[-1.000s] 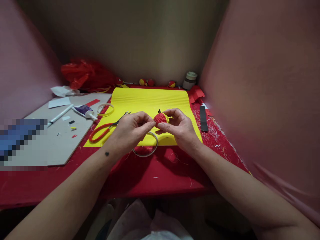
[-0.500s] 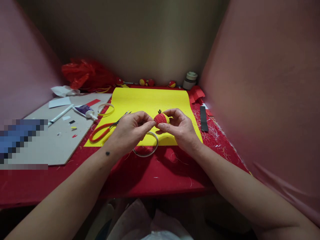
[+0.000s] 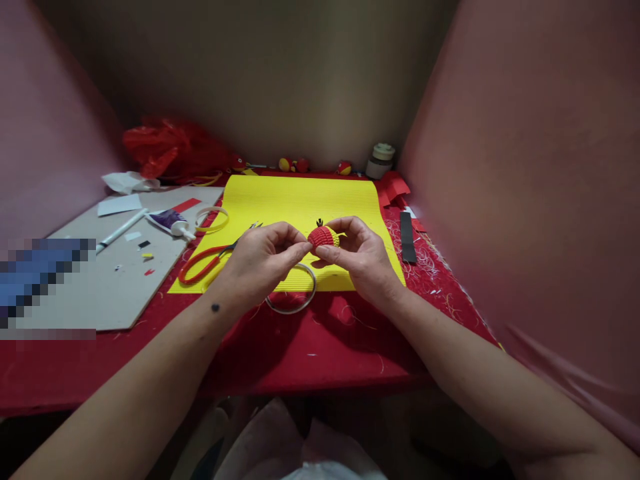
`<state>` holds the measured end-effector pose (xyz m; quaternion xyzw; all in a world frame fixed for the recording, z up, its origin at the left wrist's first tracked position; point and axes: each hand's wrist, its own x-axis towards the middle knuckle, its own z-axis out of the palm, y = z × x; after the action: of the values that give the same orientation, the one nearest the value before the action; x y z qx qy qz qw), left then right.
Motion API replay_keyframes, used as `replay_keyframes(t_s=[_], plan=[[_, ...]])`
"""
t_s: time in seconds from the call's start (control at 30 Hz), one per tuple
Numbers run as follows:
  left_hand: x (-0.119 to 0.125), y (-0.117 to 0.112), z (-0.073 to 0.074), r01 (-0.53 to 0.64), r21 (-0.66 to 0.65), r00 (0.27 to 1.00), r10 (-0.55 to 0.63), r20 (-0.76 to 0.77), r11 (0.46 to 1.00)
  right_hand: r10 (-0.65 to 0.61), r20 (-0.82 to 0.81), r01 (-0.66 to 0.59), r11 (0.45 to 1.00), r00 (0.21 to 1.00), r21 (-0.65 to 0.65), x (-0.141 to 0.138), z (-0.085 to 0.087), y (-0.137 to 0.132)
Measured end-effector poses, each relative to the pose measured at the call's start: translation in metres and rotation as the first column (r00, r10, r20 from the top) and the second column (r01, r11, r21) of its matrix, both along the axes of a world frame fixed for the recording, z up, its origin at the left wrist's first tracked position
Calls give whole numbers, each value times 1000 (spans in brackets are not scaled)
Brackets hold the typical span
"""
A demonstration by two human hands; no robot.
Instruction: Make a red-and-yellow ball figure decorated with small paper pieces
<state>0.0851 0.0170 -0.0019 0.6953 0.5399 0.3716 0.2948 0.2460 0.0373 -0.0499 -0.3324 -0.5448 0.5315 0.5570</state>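
Observation:
A small round figure of ridged red and yellow paper, with a black tuft on top, is held above the yellow corrugated sheet. My right hand grips it from the right between thumb and fingers. At its red left end, my left hand is closed in a pinch, thumb against forefinger; whether a tiny piece is between those fingertips is hidden. Red-handled scissors lie on the sheet beside my left hand, their middle partly covered. Below the hands rests a thin grey ring-shaped coil.
On the left, a grey board carries a glue tube, a white pen and paper scraps. Behind are a red plastic bag, several red-yellow figures and a jar. A black strip lies right.
The figure has turned very slightly in my fingers. Both hands otherwise stay where they were.

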Motion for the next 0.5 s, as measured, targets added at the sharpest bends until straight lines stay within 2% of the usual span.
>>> replay_keyframes(t_s=[0.5], plan=[[0, 0, 0, 10, -14, 1000, -10, 2, 1000, -8, 13, 8, 1000, 1000, 4, 0, 1, -1]])
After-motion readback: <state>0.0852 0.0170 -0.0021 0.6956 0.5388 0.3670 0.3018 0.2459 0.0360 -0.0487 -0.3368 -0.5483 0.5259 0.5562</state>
